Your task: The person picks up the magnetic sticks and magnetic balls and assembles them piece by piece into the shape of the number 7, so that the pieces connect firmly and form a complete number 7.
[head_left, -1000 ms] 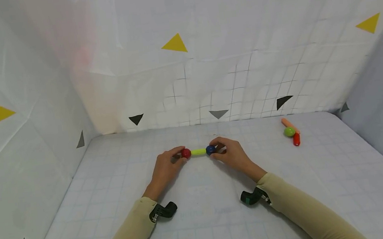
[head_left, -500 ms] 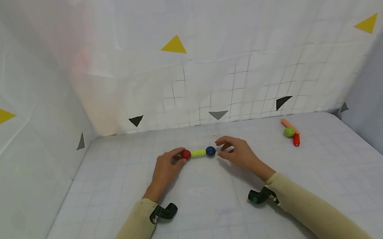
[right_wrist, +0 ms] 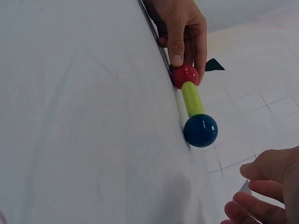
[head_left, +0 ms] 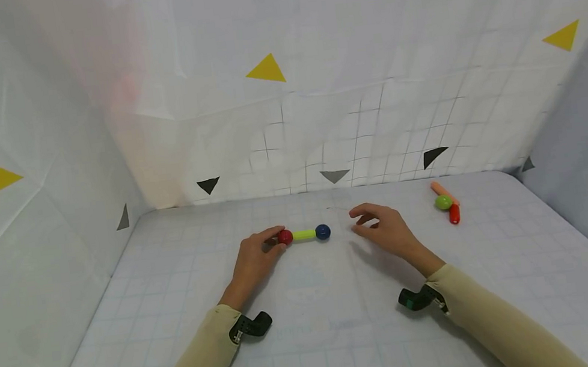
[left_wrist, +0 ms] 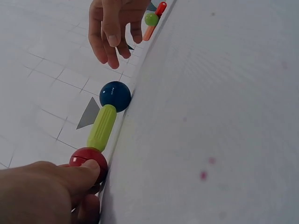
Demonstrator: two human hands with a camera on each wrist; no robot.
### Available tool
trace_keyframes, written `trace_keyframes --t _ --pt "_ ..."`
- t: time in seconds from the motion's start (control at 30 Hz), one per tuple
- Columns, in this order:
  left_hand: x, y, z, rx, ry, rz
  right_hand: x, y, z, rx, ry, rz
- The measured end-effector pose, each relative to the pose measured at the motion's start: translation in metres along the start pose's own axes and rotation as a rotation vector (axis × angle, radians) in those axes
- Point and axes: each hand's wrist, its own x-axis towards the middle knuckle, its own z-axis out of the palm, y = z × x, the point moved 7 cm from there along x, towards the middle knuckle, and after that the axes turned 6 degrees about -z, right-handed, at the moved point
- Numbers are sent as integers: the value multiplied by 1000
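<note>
In the head view, the left hand [head_left: 253, 259], just left of the centre of the frame, pinches a red ball [head_left: 285, 236] between thumb and fingers. A yellow-green rod [head_left: 304, 235] runs from that ball to a blue ball [head_left: 323, 232], the three lying in a level row on the white desk [head_left: 307, 303] near the middle of the frame. The right hand [head_left: 389, 234], right of centre, has its fingers loosely bent around nothing, apart from the blue ball. Farther right lies a small cluster: an orange rod [head_left: 442, 189] slanting down to the right, a green ball [head_left: 443, 202] beside it, and a red rod [head_left: 454, 213] at its lower end. Both forearms enter from the bottom of the frame in beige sleeves [head_left: 196, 358], each with a black wrist device [head_left: 252, 325]. Yellow triangles [head_left: 266, 69] mark the white wall behind.

In the left wrist view, the left hand fills the lower left corner, its thumb pressed on the red ball. The rod tilts up and rightward to the blue ball. The right hand hangs at the top centre, fingers relaxed, with the cluster just to its right.

In the right wrist view, the left hand comes down from the top centre, gripping the red ball; the rod slopes down to the blue ball, right of centre. The right hand sits in the lower right corner, fingers slightly curved and well clear of the blue ball.
</note>
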Motion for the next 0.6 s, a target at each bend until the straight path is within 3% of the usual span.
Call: trace_keyframes --t 0.6 --pt "0 -1 1 0 -3 -40 -10 28 -43 -45 37 94"
